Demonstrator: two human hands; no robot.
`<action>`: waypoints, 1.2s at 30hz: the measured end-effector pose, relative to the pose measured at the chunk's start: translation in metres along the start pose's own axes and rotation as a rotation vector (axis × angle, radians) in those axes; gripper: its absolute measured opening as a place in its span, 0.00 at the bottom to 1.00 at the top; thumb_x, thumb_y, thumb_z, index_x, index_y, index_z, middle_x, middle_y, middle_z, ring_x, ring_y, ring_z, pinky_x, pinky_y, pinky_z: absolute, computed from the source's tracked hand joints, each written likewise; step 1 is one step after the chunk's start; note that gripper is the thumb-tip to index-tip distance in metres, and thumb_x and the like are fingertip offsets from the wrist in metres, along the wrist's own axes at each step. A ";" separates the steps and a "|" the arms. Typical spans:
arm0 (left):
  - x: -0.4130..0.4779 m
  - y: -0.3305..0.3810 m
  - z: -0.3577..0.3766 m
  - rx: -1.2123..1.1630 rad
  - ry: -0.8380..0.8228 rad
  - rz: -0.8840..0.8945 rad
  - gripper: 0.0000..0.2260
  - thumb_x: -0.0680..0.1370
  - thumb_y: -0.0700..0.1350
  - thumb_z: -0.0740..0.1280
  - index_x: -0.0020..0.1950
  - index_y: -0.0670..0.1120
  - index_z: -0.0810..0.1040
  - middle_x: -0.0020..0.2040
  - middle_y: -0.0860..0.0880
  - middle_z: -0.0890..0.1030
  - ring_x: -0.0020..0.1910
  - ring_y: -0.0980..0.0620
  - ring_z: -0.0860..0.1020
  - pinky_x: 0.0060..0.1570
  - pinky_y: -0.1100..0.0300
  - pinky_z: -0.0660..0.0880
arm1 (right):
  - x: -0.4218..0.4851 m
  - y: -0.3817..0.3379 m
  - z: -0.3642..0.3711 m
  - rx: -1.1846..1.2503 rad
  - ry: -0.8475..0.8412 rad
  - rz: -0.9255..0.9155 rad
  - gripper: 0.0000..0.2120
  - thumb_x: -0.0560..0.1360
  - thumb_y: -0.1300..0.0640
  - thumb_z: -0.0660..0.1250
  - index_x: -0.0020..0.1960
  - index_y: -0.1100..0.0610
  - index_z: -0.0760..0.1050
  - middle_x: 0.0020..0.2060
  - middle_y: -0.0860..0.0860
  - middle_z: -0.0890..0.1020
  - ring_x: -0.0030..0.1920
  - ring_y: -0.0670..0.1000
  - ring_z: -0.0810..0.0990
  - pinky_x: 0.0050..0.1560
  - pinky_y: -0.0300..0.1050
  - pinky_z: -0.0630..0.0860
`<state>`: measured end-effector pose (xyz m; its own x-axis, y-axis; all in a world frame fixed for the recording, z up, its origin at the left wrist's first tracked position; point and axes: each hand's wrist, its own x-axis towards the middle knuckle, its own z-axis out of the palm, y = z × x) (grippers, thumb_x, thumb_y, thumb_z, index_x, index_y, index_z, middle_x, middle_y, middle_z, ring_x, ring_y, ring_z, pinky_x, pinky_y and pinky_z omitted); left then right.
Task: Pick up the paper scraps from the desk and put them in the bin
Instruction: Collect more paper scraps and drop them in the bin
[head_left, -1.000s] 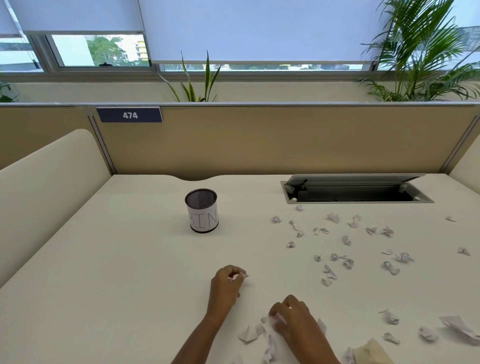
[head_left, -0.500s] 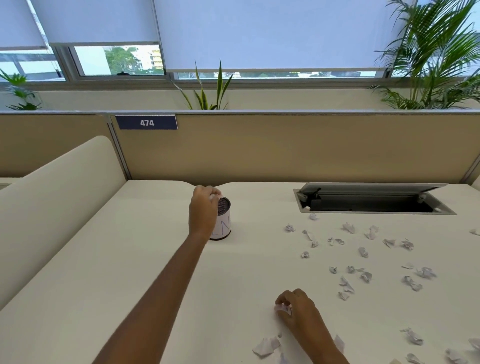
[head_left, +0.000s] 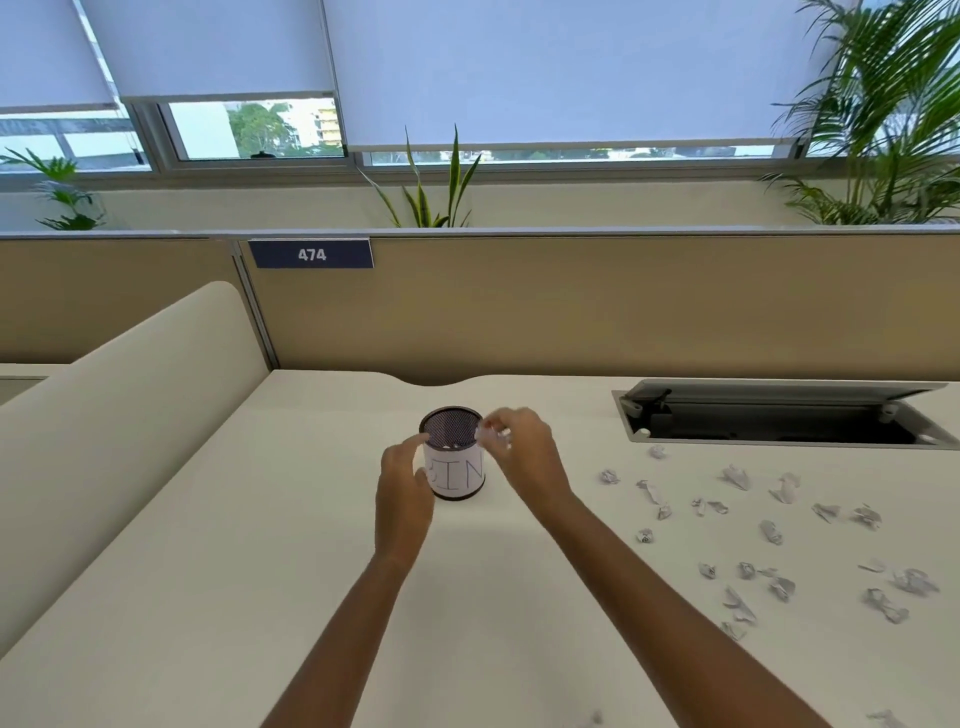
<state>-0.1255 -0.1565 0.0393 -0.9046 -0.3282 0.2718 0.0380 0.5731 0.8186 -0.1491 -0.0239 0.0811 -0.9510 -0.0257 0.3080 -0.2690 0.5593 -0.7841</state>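
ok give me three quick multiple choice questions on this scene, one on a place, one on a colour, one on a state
1. Where do the loose paper scraps lie, seen from the bin?
A. to its right
B. to its left
C. behind it

2. What colour is the 474 sign?
A. red
B. dark blue
C. green

3. What is the right hand doing?
A. lying flat on the desk
B. gripping the bin's wall
C. pinching a scrap at the bin's rim

Answers:
1 A: they are strewn over the right part of the desk.
2 B: white digits stand on dark blue.
3 C: the held scrap shows white at its fingertips beside the rim.
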 end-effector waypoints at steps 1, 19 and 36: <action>-0.007 -0.002 -0.001 -0.006 -0.011 0.004 0.19 0.77 0.29 0.57 0.65 0.42 0.72 0.62 0.42 0.73 0.60 0.44 0.75 0.55 0.62 0.69 | 0.011 -0.006 0.006 -0.008 0.003 -0.007 0.08 0.75 0.60 0.64 0.51 0.62 0.78 0.50 0.61 0.78 0.48 0.57 0.78 0.46 0.45 0.72; -0.127 -0.016 0.013 0.339 -1.074 0.134 0.35 0.72 0.53 0.71 0.74 0.58 0.56 0.71 0.52 0.60 0.70 0.52 0.61 0.68 0.60 0.62 | -0.082 0.060 -0.032 -0.113 -0.335 0.182 0.16 0.74 0.58 0.67 0.62 0.56 0.72 0.63 0.56 0.73 0.58 0.55 0.76 0.52 0.38 0.70; -0.181 -0.005 0.027 0.270 -0.606 0.140 0.07 0.78 0.40 0.60 0.51 0.44 0.76 0.49 0.48 0.74 0.50 0.52 0.75 0.49 0.62 0.70 | -0.229 0.091 -0.058 -0.366 -0.505 0.054 0.15 0.76 0.57 0.61 0.63 0.51 0.70 0.60 0.50 0.71 0.60 0.50 0.69 0.56 0.40 0.68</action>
<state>0.0264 -0.0792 -0.0276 -0.9799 0.1970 -0.0302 0.1363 0.7728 0.6199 0.0530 0.0807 -0.0300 -0.9404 -0.3281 -0.0898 -0.2342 0.8160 -0.5285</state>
